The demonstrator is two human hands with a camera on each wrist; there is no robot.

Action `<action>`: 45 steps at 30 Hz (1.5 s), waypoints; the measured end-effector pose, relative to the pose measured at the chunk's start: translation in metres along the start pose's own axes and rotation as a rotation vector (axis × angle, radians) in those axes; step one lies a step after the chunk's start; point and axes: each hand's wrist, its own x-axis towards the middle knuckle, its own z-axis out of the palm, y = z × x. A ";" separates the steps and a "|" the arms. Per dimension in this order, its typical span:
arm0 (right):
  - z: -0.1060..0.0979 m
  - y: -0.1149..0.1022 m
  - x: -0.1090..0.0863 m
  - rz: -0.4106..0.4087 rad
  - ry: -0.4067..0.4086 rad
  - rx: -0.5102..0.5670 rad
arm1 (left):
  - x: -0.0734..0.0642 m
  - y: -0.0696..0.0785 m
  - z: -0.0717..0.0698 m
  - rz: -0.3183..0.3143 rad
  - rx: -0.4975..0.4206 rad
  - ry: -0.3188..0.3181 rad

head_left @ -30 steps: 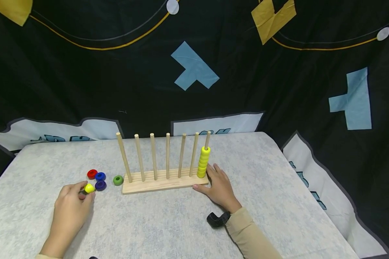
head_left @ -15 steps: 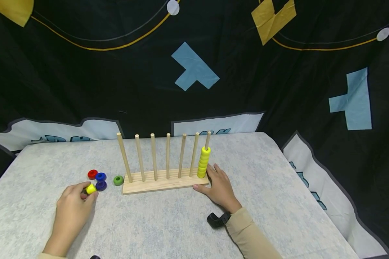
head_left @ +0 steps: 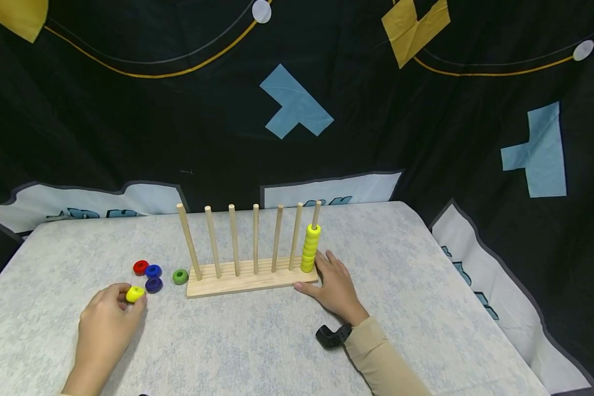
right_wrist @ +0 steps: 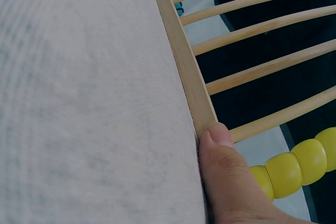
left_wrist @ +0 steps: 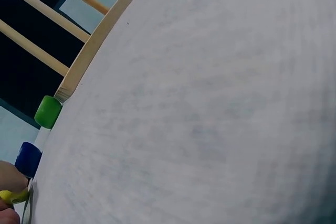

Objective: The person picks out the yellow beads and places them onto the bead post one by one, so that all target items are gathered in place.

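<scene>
My left hand (head_left: 104, 330) pinches a yellow bead (head_left: 135, 294) between thumb and fingers, low at the table's left side. Close beyond it are a red bead (head_left: 140, 268), a blue bead (head_left: 153, 271) and a darker blue bead (head_left: 154, 285). A green bead (head_left: 180, 276) sits by the left end of the wooden peg rack (head_left: 247, 283). Several yellow beads (head_left: 310, 248) are stacked on the rack's rightmost peg. My right hand (head_left: 334, 286) rests at the rack's right end, its thumb (right_wrist: 223, 166) touching the front edge of the base, the other fingers extended behind.
Bare pegs (head_left: 256, 239) stand upright along the rack. A black band (head_left: 333, 335) is on the right wrist. The grey-white tabletop (head_left: 237, 346) ends at a dark cloth backdrop (head_left: 203, 126) with coloured shapes.
My left hand shifted slightly right, then back left and toward me with the yellow bead, which has turned in the fingers. The right hand and the rack have stayed put.
</scene>
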 end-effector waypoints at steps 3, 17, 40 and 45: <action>0.000 0.000 0.000 0.006 -0.002 0.001 | -0.001 0.000 0.000 0.031 0.007 0.023; 0.000 0.000 -0.001 0.006 0.000 0.002 | -0.005 -0.005 0.003 0.001 0.020 0.000; 0.000 -0.001 -0.001 -0.018 0.021 0.008 | -0.007 0.036 -0.009 0.035 -0.019 0.045; 0.000 0.000 0.000 -0.011 0.014 -0.001 | -0.011 0.069 -0.024 0.077 -0.060 -0.030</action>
